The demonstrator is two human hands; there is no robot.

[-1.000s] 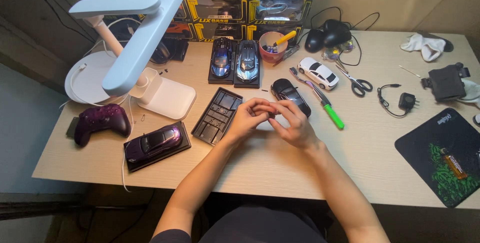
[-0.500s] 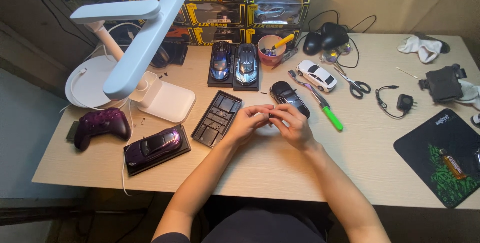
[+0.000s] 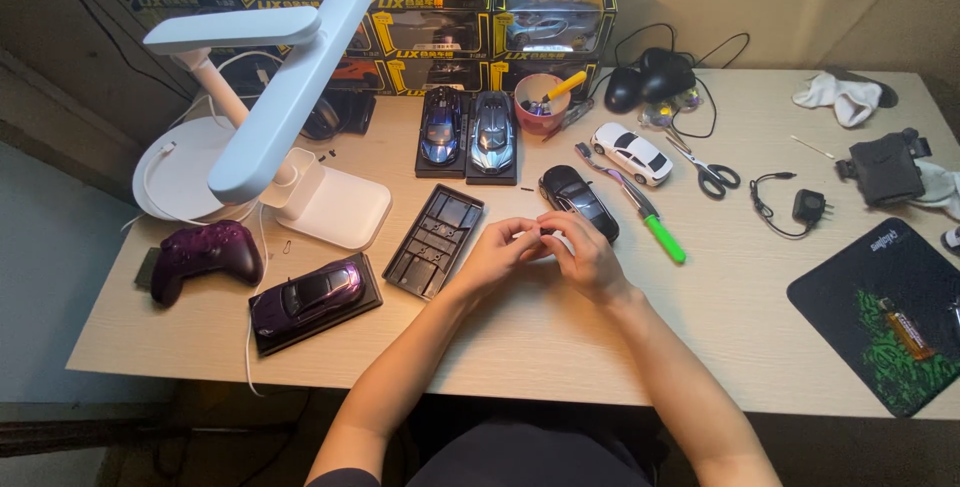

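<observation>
Tiny dark part [image 3: 541, 232] pinched between both hands' fingertips.

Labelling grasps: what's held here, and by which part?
Left hand and right hand meet fingertip to fingertip over a tiny dark piece; too small to identify or tell the grip point.
</observation>
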